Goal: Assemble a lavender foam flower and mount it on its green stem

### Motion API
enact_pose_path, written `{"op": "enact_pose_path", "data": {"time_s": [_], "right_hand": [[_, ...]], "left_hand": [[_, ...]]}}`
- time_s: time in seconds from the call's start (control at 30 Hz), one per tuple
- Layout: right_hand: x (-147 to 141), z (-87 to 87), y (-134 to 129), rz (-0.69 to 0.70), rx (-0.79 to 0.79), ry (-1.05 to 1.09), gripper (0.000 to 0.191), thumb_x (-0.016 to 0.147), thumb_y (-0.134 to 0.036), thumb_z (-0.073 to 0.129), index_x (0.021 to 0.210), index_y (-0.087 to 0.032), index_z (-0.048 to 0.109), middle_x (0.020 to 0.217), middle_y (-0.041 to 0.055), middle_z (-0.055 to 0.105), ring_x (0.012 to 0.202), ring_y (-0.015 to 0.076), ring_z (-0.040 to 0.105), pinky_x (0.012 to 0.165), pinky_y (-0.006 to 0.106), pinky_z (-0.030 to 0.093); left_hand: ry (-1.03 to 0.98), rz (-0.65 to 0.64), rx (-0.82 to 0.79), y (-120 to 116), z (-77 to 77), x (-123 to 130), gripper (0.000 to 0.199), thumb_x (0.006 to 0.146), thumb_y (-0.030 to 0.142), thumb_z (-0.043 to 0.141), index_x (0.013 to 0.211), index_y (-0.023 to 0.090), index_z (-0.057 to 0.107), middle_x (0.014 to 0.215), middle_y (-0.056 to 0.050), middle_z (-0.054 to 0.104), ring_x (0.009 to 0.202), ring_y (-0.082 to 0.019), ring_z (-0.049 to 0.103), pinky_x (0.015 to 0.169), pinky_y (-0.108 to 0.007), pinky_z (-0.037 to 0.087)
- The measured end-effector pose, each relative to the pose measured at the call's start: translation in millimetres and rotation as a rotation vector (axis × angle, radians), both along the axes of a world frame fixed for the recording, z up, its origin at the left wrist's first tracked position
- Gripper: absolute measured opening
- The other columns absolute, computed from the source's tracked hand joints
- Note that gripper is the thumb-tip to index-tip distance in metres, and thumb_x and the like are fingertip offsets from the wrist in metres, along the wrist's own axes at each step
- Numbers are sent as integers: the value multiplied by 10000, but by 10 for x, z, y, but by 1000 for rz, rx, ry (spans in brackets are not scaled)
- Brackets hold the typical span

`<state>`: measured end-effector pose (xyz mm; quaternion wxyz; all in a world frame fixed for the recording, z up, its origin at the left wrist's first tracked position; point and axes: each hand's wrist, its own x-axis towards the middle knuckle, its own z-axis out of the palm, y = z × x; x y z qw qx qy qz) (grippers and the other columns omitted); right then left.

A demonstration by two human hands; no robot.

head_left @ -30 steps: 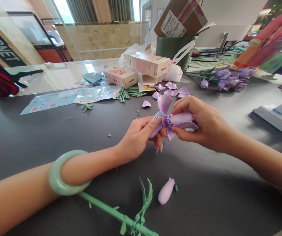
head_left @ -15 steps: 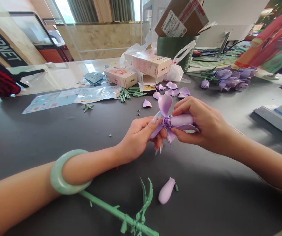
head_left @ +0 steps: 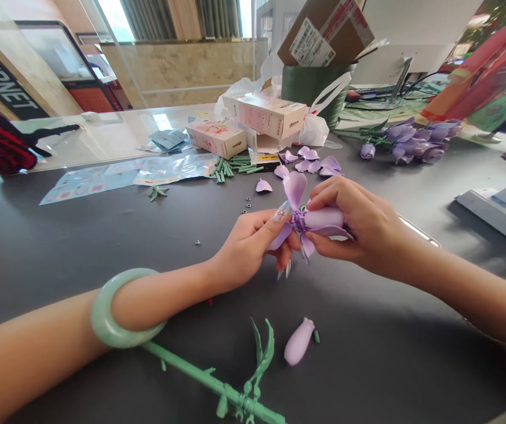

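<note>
Between both hands is a purple toy flower (head_left: 295,189), its petals spread around a darker hub. My left hand (head_left: 246,244) pinches it by the hub and a lower petal; the fingertips behind are partly hidden. From the other side, my right hand (head_left: 359,221) has thumb and fingers closed on a pale bud-shaped piece (head_left: 323,218) lying against the hub, with a petal below it. On the table nearer me rest a second pale bud-shaped piece (head_left: 299,343), a small green peg (head_left: 316,336) and a green stem with leaves (head_left: 204,377).
Loose purple petals (head_left: 308,159), green sticks (head_left: 224,171) and printed boxes (head_left: 264,115) lie beyond my hands. Finished purple flowers (head_left: 416,141) are at the back right. A phone-like edge (head_left: 420,231) shows behind my right wrist. Blue plastic packets (head_left: 103,176) lie to the left.
My right hand has shifted slightly left, bringing the pale bud-shaped piece a little closer to the hub. My left hand keeps its hold almost unmoved.
</note>
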<state>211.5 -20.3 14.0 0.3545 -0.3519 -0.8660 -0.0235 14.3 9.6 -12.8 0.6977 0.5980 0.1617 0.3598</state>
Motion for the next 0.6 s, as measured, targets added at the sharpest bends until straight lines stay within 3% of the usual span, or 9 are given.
{"op": "enact_pose_path", "data": {"time_s": [0.27, 0.4, 0.6], "right_hand": [[-10, 32, -41, -13, 28, -1, 192, 853, -231, 608, 987, -199, 474, 910, 34, 568, 724, 147, 549, 602, 246, 467], [-24, 56, -84, -32, -7, 67, 266, 845, -246, 634, 1039, -225, 454, 937, 15, 584, 689, 129, 567, 596, 225, 477], [-18, 71, -106, -77, 8, 82, 265, 832, -309, 666, 996, -249, 466, 889, 6, 608, 695, 149, 593, 561, 226, 476]], "left_hand": [[13, 4, 8, 2, 2, -3, 424, 861, 522, 605, 741, 115, 609, 627, -12, 594, 483, -108, 557, 468, -229, 471], [-50, -12, -58, 18, -4, -8, 474, 839, 574, 600, 817, 105, 663, 698, -48, 664, 490, -127, 580, 473, -251, 476], [-29, -18, -186, 72, -3, -1, 559, 905, 590, 443, 869, 80, 670, 730, -116, 720, 552, -198, 663, 522, -282, 487]]}}
